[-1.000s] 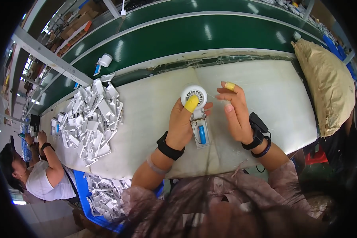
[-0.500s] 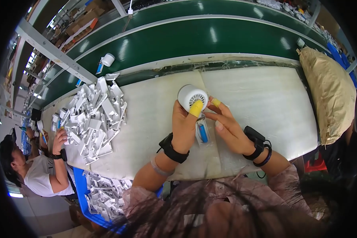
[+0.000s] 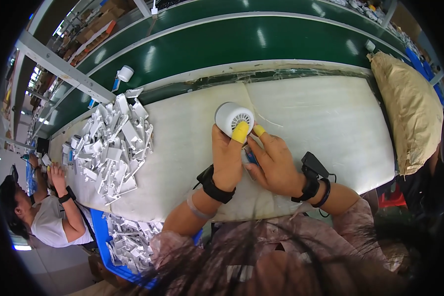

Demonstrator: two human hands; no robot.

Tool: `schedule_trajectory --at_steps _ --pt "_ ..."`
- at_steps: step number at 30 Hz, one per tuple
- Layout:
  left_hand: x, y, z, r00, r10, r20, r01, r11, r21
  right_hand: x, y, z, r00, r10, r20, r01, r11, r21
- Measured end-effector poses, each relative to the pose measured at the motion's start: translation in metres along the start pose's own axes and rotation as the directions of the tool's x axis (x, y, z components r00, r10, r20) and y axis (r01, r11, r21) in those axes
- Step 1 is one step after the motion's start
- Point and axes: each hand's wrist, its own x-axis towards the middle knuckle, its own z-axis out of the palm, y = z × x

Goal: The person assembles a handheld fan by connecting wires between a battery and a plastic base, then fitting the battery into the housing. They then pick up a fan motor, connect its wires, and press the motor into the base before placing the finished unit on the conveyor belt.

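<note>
My left hand is closed round a white cylindrical housing with a slotted round grille. Its thumb, in a yellow finger cover, presses on the grille. Below the housing a blue battery-like part shows, mostly hidden by my right hand. That hand is bent in close, its yellow-covered fingertip against the housing's lower right side, its other fingers and thumb round the blue part. Both hands are held over the pale padded work surface.
A heap of white plastic parts lies on the left. Below it stands a blue bin of similar parts. A similar white unit sits on the green conveyor. A brown sack is at right. A co-worker works at far left.
My right hand has moved in to the left, with its fingers drawn closer under the housing. It now covers most of the blue part, which showed more fully before.
</note>
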Motion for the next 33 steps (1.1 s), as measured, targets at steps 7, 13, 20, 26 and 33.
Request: schedule_trajectory --at_steps 7,13,20,26,33 --pt "-0.001 0.001 -0.007 0.995 0.081 0.061 -0.081 0.997 -0.013 0.008 0.012 0.001 0.984 0.176 -0.023 -0.127 0.784 0.608" --pt "-0.003 0.001 -0.001 0.995 0.081 0.053 -0.078 0.996 -0.043 0.0 0.018 0.002 0.924 0.381 -0.032 -0.234 0.63 0.741" --pt "-0.001 0.007 -0.007 0.998 0.038 0.052 -0.037 0.999 -0.018 0.001 0.017 -0.004 0.938 0.309 0.156 -0.33 0.667 0.668" --pt "0.002 0.004 -0.008 0.999 0.046 0.016 -0.046 0.998 -0.035 0.006 0.015 -0.011 0.979 0.195 0.056 -0.191 0.792 0.581" --pt "0.001 0.008 -0.005 1.0 0.0 0.001 0.0 0.998 -0.055 0.001 0.017 -0.012 0.941 0.322 0.106 -0.317 0.722 0.615"
